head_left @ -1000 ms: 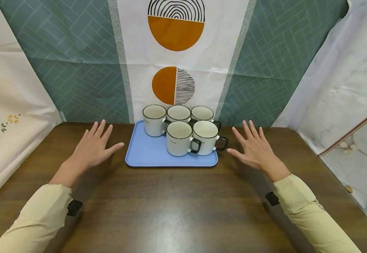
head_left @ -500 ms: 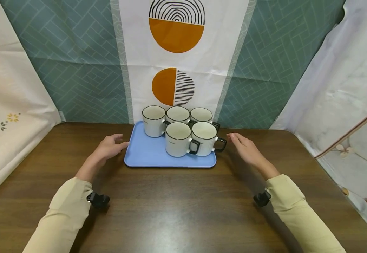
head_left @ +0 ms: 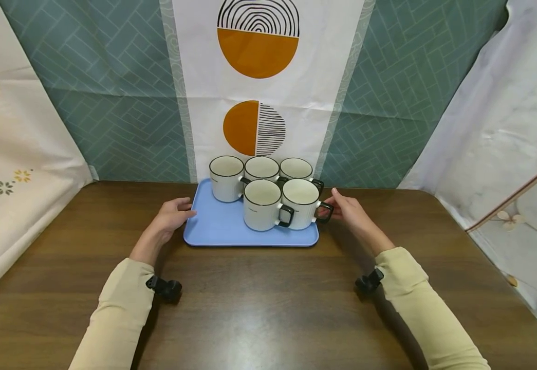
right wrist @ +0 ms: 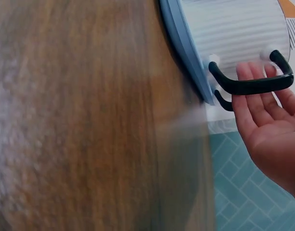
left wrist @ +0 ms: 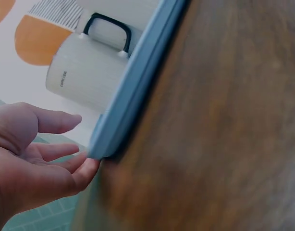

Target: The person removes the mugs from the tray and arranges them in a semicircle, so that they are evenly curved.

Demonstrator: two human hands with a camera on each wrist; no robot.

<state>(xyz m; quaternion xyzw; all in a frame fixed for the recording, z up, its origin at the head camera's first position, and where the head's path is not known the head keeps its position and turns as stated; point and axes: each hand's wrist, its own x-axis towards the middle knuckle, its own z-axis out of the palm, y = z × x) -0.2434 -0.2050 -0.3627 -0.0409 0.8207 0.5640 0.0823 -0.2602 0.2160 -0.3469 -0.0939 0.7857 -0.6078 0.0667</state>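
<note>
five white mugs with black handles stand on one blue tray; two hands, left hand and right hand.

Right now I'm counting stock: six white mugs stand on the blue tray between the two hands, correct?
Not six. The head view shows five white mugs on the blue tray: three in the back row, two in front. The rest holds: the tray lies between the left hand and the right hand.
</note>
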